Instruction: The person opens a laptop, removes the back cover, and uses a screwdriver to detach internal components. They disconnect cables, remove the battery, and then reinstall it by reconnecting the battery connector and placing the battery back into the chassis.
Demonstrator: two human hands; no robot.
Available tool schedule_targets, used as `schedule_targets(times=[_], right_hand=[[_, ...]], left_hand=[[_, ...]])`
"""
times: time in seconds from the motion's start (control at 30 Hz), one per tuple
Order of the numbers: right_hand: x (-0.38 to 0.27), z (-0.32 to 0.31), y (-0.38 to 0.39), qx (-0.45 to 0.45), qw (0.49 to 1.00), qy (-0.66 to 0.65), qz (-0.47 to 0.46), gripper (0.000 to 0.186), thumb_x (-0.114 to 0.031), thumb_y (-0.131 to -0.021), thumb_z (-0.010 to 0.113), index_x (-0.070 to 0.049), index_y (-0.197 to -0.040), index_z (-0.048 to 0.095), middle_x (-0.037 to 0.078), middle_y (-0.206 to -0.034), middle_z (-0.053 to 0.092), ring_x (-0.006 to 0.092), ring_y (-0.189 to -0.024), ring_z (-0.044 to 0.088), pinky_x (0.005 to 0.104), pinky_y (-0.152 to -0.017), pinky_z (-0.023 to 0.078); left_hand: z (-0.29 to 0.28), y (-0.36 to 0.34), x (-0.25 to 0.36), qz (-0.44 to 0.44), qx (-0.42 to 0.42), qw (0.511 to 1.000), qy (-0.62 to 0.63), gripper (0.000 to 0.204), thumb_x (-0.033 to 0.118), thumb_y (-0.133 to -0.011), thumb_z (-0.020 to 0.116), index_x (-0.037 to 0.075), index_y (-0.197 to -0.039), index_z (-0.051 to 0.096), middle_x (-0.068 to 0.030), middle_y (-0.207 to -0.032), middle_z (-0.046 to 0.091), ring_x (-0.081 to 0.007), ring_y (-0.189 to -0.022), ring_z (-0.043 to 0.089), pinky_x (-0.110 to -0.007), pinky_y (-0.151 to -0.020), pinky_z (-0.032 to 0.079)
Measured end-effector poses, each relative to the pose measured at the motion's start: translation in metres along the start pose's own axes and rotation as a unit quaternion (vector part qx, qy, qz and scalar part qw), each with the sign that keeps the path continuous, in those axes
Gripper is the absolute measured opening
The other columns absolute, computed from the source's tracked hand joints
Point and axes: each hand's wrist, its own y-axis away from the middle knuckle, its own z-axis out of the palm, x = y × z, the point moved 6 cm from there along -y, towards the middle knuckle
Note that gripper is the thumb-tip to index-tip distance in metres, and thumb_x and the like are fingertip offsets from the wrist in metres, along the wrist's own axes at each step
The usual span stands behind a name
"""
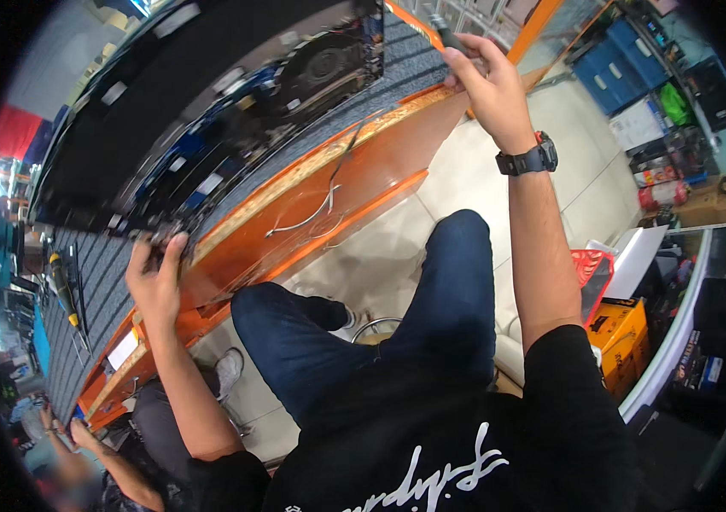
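Note:
A large black laptop point(107, 145) with exposed blue-and-dark inner parts point(243, 119) fills the upper left, blurred, tilted over a grey ribbed mat point(102, 290). My left hand point(155, 273) grips its lower left corner with bent fingers. My right hand point(491, 94) is closed on a dark tool handle point(443, 32) beside the laptop's right end, above the orange bench's edge; the tool's tip is too blurred to tell. A yellow-and-black screwdriver point(64, 294) lies on the mat left of my left hand.
Cables hang on the orange bench front point(380, 192) above my knees. A co-worker's arms point(107, 461) are at lower left. Blue drawers point(610, 68) and shelves stand upper right, a yellow box point(617, 337) and red item point(589, 269) right, a stool point(371, 328) under me.

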Motion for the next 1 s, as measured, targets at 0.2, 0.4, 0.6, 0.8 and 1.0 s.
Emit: schedule_targets(times=[0.2, 0.4, 0.6, 0.8, 1.0], right_hand=[[-0.015, 0.032, -0.014, -0.010, 0.947, 0.285, -0.146, 0.024, -0.029, -0.093, 0.071, -0.013, -0.112, 0.075, 0.008, -0.097, 0.069, 0.0281, -0.092, 0.066, 0.0405, -0.081, 0.050], [-0.006, 0.043, -0.031, -0.081, 0.930, 0.323, -0.152, 0.029, -0.033, -0.094, 0.068, -0.015, -0.116, 0.073, 0.007, -0.107, 0.065, 0.0277, -0.109, 0.060, 0.0468, -0.087, 0.041], [-0.037, 0.025, -0.037, -0.092, 0.916, 0.283, -0.269, 0.029, -0.028, -0.092, 0.073, -0.009, -0.115, 0.072, 0.005, -0.103, 0.067, 0.0230, -0.096, 0.061, 0.0390, -0.083, 0.043], [-0.047, 0.038, -0.047, -0.239, 0.899, 0.192, -0.312, 0.029, -0.025, -0.088, 0.072, -0.007, -0.110, 0.073, 0.010, -0.101, 0.062, 0.0308, -0.105, 0.057, 0.0438, -0.094, 0.038], [-0.039, 0.050, -0.056, -0.318, 0.892, 0.137, -0.289, 0.021, -0.020, -0.086, 0.072, -0.005, -0.101, 0.072, 0.015, -0.092, 0.066, 0.0341, -0.097, 0.062, 0.0453, -0.089, 0.046]], left_hand=[[-0.016, 0.008, -0.017, -0.063, 0.004, 0.998, -0.019, 0.016, 0.001, -0.092, 0.075, -0.001, -0.106, 0.069, -0.0003, -0.098, 0.068, -0.0068, -0.089, 0.060, -0.022, -0.081, 0.047], [-0.007, 0.007, -0.012, -0.062, 0.002, 0.998, 0.002, 0.017, 0.000, -0.093, 0.074, -0.001, -0.109, 0.069, -0.0011, -0.101, 0.068, -0.0081, -0.092, 0.061, -0.024, -0.084, 0.049], [-0.009, 0.007, -0.011, -0.057, 0.015, 0.998, -0.020, 0.016, 0.000, -0.092, 0.074, -0.001, -0.107, 0.069, 0.0000, -0.097, 0.069, -0.0057, -0.087, 0.060, -0.022, -0.077, 0.048], [-0.018, 0.008, -0.019, -0.047, 0.022, 0.998, -0.039, 0.016, 0.005, -0.093, 0.075, -0.001, -0.107, 0.070, -0.0014, -0.099, 0.070, -0.0080, -0.089, 0.062, -0.024, -0.082, 0.049], [-0.014, 0.004, -0.010, -0.046, 0.026, 0.997, -0.053, 0.016, 0.000, -0.092, 0.074, 0.000, -0.107, 0.070, 0.0000, -0.097, 0.069, -0.0059, -0.087, 0.061, -0.022, -0.079, 0.049]])
